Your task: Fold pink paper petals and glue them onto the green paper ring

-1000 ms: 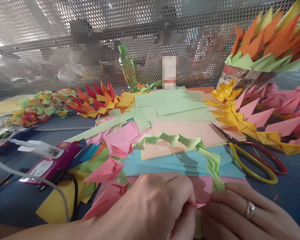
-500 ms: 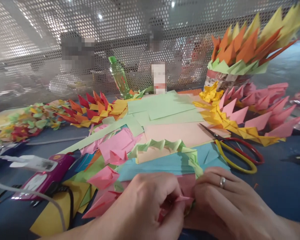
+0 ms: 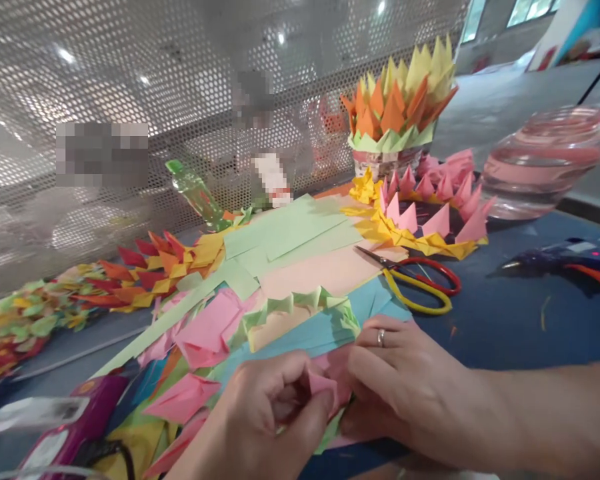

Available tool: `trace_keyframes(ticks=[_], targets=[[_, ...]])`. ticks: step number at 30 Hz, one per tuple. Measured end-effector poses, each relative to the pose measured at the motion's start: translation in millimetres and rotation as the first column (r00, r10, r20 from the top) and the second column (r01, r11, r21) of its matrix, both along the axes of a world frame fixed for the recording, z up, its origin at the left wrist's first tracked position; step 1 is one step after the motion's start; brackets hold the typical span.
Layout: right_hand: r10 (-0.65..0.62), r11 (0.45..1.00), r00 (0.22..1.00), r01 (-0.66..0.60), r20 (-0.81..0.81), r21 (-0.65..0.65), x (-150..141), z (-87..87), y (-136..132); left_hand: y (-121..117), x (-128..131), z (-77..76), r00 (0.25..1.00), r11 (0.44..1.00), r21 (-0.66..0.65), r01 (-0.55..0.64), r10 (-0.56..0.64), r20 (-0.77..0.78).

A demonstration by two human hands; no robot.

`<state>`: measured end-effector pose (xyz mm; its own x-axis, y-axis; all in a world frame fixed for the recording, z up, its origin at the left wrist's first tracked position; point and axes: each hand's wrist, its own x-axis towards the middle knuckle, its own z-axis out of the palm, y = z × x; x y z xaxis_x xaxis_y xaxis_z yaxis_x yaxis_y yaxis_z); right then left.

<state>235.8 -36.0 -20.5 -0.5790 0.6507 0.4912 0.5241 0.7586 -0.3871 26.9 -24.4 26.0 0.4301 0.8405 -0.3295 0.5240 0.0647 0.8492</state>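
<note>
My left hand [image 3: 273, 407] pinches a small folded pink paper petal [image 3: 324, 385] between thumb and fingers. Close against it, my right hand [image 3: 405, 380], with a ring on one finger, is closed on a zigzag-folded green paper band [image 3: 295, 303]. The band curves away over blue paper strips [image 3: 290, 337], and its near part is hidden by my hands. Left of my left hand lie more folded pink petals [image 3: 183, 398]. Yellow-and-red-handled scissors [image 3: 420, 308] rest beyond my right hand.
A pink-and-yellow paper ring [image 3: 430, 223], a paper-petalled pot [image 3: 393, 163] and a clear jar [image 3: 545, 167] stand at the right, near a glue gun [image 3: 570, 257]. A tilted green bottle [image 3: 195, 193] is by the perforated screen [image 3: 130, 67]. A purple power strip [image 3: 75, 427] lies left.
The view has swung right, bringing the jar and glue gun into sight. The pink petal between my left fingers is turned differently, its tip pointing less to the right.
</note>
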Motion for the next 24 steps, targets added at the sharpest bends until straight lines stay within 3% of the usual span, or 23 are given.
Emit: trace_keyframes(ticks=[13,24], targets=[[-0.029,0.998,0.998,0.025,0.064,0.059,-1.2,-0.3,2.7,-2.6,6.6,8.8,0.999,1.0,-0.028,-0.008,0.006,-0.052],[-0.049,0.999,0.997,0.05,0.058,-0.009,-3.1,-3.1,1.9,-6.5,4.2,7.5,0.997,0.997,0.006,0.075,-0.075,-0.005]])
